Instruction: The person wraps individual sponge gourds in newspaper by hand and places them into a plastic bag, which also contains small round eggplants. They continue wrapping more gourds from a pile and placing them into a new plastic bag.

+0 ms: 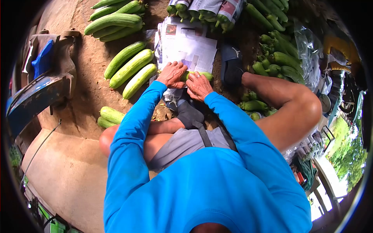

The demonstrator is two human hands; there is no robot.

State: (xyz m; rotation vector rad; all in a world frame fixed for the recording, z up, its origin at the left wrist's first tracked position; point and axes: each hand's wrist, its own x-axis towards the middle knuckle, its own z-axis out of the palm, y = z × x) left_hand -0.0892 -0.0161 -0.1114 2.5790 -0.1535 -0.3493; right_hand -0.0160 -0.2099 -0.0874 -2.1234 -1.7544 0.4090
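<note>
A long green gourd lies crosswise on printed paper sheets on the ground in front of me. My left hand bends over the gourd's left part, with fingers above it and the thumb below, hiding that end. Around its middle, my right hand is closed, fingers over the top; a ring shows on one finger. The gourd's right tip sticks out past the right hand. Just left of the paper, several unwrapped gourds lie side by side.
Gourds wrapped in newspaper lie beyond the sheets. More bare gourds are piled at upper left and right. Clear plastic bags lie at the right. A blue metal frame stands on the left. My sandalled foot is beside the paper.
</note>
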